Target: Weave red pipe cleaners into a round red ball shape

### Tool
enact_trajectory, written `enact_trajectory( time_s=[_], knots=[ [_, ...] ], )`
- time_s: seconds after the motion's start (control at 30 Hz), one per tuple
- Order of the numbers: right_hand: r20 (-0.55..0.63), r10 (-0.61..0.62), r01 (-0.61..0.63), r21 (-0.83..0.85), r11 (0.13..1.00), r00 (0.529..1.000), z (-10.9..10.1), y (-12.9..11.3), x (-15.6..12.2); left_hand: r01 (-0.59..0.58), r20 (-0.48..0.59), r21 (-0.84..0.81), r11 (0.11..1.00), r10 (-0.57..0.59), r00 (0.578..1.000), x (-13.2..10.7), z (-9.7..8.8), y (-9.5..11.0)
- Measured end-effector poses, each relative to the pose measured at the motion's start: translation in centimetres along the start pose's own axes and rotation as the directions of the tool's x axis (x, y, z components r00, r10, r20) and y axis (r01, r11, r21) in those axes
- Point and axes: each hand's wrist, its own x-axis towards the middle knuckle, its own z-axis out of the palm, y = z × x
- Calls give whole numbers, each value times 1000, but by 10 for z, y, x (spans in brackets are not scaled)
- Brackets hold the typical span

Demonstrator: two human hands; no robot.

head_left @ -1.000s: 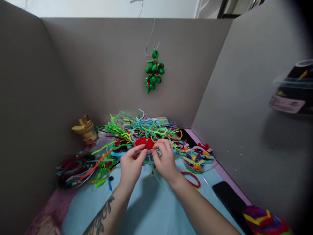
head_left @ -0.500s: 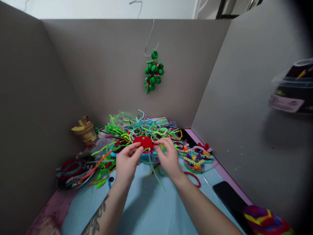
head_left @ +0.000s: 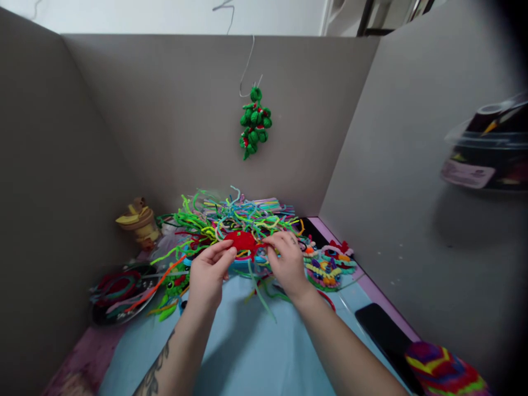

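A rounded red piece (head_left: 242, 240), seemingly of coiled pipe cleaner with a small green spot on top, is held up between my hands. My left hand (head_left: 211, 269) pinches its left edge between thumb and fingers. At the other side, my right hand (head_left: 284, 261) is closed on a red pipe cleaner end (head_left: 260, 247) that runs out from the piece. A pale green pipe cleaner (head_left: 262, 297) hangs down below it. Just behind lies a heap of loose pipe cleaners (head_left: 251, 212) in many colours.
Grey panels (head_left: 198, 110) wall three sides. A green and red ornament (head_left: 254, 122) hangs from a wire hook. A dish of strands (head_left: 119, 291) and a pot (head_left: 140, 223) stand left. Coloured craft pieces (head_left: 328, 272), a black phone (head_left: 381, 335) and a wall-mounted container (head_left: 487, 146) are right.
My right hand has moved slightly away from the red piece, and more of the red pipe cleaner shows between them. The whole view has shifted a little.
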Motion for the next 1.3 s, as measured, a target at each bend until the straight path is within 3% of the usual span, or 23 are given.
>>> enact_trajectory(
  time_s=[0.1, 0.23, 0.4, 0.5, 0.7, 0.87, 1.13, 1.3],
  knots=[
    [-14, 130, -125, 186, 975, 991, 0, -4, 0, 2, -33, 52, 999, 0, 999, 1, -1, -1],
    [74, 345, -345, 397, 850, 936, 1, -9, 1, 0, -33, 64, 998, 2, 999, 1, -2, -3],
    [148, 450, -460, 493, 738, 881, 4, -14, 0, 21, -7, 78, 997, -20, 1000, 0, 1, -2],
    [226, 514, -543, 559, 627, 827, 8, -18, -1, 26, 7, 69, 997, -26, 1000, -2, 4, -2],
    [306, 576, -591, 696, 407, 758, 16, -23, -2, 23, 9, -19, 1000, -23, 1000, -3, 7, -5],
    [370, 587, -607, 745, 276, 721, 16, -29, -3, 24, -11, -72, 997, -25, 1000, -2, 8, -10],
    [338, 598, -596, 744, 303, 727, 27, -32, -11, -59, -33, -129, 990, 56, 998, -7, 13, -16],
    [174, 552, -526, 620, 582, 816, 25, -26, -14, -86, -60, -117, 989, 79, 995, -8, 14, -19]
  ],
)
